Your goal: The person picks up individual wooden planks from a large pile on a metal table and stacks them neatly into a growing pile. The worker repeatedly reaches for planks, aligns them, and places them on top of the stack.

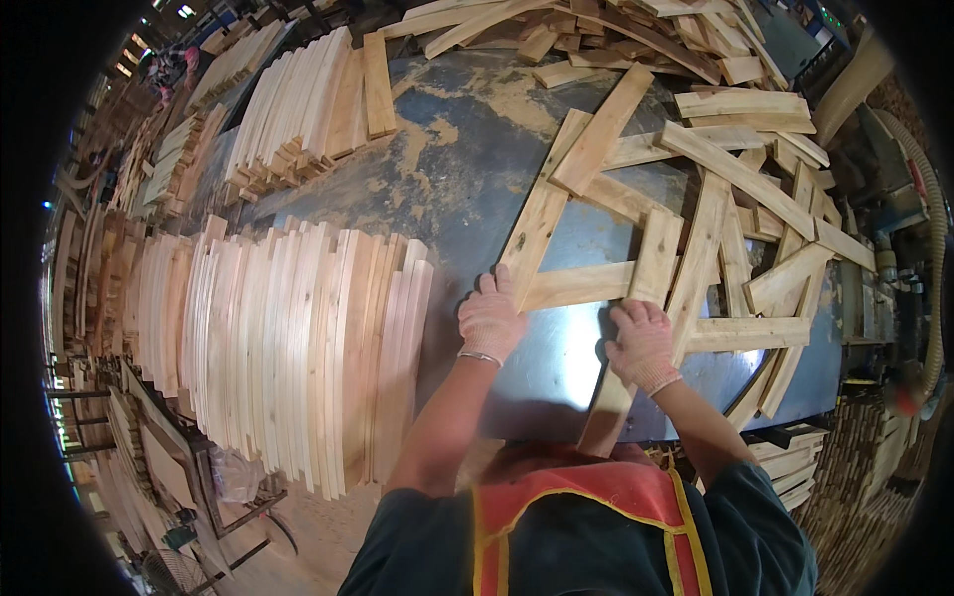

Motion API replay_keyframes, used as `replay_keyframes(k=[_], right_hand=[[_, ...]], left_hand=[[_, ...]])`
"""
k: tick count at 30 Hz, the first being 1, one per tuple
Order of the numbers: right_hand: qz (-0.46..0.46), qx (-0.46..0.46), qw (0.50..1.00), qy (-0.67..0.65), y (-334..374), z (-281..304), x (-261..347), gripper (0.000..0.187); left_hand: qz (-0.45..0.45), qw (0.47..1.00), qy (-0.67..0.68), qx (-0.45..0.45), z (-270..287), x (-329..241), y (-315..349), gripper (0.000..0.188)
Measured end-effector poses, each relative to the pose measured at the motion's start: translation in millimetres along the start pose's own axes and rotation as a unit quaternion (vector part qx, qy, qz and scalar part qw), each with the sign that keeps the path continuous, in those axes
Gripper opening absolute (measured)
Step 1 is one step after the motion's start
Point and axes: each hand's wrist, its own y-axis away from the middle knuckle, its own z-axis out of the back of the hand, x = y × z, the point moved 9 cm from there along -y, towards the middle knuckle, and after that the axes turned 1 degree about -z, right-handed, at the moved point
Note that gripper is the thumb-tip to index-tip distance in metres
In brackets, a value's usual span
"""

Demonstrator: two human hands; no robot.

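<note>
Both my hands wear pale knit gloves. At the middle of the metal table [452, 184], my left hand [492, 320] grips the near end of a long wooden board [535, 233], which slants away to the upper right. My right hand [641, 346] is closed around another wooden board [656, 253], whose near end reaches the table's front edge. Between the hands, a crosswise board [576, 285] lies with its ends by the two held ones. A shorter board [603, 129] lies over the far end of the left-hand board.
Loose boards [785, 268] lie crisscrossed on the right, with a heap of boards [686, 35] at the far side. Left of me stands a tight row of upright boards [298, 348], and behind it another row [298, 99]. Sawdust patches the table. A ribbed hose [932, 228] hangs far right.
</note>
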Motion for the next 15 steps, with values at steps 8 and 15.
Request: replay_keyframes(k=[8,15], right_hand=[[-0.186,-0.117,0.975,0.027,17.4,-2.9,-101.4,0.089],[-0.255,-0.055,0.965,0.004,-3.3,21.3,-72.4,0.084]], left_hand=[[-0.025,0.534,0.82,0.203,-37.3,69.0,92.7,0.075],[-0.039,0.714,0.697,-0.045,0.1,145.6,180.5,0.074]])
